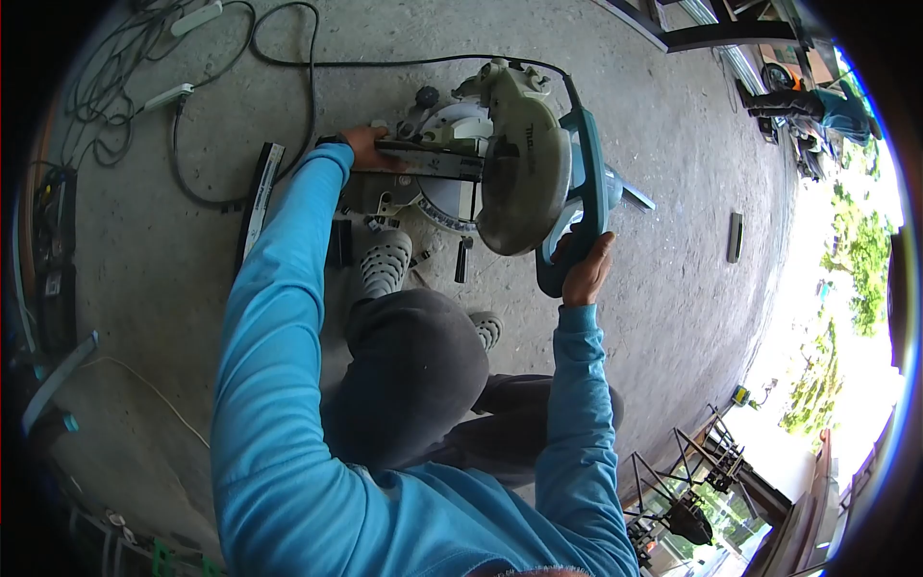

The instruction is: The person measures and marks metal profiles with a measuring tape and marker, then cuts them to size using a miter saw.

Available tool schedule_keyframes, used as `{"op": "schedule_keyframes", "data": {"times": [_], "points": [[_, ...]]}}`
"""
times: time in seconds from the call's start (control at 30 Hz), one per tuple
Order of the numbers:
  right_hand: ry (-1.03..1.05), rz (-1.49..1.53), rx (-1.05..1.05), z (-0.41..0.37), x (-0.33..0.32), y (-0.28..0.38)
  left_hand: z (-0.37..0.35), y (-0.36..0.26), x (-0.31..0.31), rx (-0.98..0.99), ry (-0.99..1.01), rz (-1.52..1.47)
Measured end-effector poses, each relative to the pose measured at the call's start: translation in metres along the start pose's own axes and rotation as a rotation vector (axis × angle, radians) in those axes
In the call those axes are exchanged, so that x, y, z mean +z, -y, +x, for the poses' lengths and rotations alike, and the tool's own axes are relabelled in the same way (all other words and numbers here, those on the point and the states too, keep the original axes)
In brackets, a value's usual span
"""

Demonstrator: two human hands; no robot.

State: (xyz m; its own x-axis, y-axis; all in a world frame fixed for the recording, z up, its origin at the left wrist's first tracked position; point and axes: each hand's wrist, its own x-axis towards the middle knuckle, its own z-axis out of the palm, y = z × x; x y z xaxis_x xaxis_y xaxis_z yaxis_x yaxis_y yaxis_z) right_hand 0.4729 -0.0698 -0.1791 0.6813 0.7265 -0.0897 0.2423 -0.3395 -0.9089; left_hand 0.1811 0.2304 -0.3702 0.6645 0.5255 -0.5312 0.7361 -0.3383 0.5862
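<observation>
Head-camera view of a person crouched on a concrete floor (673, 317) over a chop saw (510, 173). The left hand (363, 146) is clamped down on the end of a metal bar (433, 160), pinning it across the saw's base so it lies square under the blade guard. The right hand (586, 271) is closed round the teal handle (577, 192), placed to swing the head down. One foot in a perforated clog (385, 262) is planted just beside the base, apparently bracing it. A black cable (312, 67) runs from the saw towards a power strip (169, 96). A dark case (53, 250) sits at the left edge; the lens distorts it too much to show what it holds.
</observation>
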Motion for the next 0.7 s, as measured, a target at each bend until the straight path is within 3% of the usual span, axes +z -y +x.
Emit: {"op": "schedule_keyframes", "data": {"times": [0.7], "points": [[0.006, 0.018, -0.005, 0.0, 0.0, -0.007, 0.001, 0.001, 0.003, 0.006, -0.03, 0.006]]}}
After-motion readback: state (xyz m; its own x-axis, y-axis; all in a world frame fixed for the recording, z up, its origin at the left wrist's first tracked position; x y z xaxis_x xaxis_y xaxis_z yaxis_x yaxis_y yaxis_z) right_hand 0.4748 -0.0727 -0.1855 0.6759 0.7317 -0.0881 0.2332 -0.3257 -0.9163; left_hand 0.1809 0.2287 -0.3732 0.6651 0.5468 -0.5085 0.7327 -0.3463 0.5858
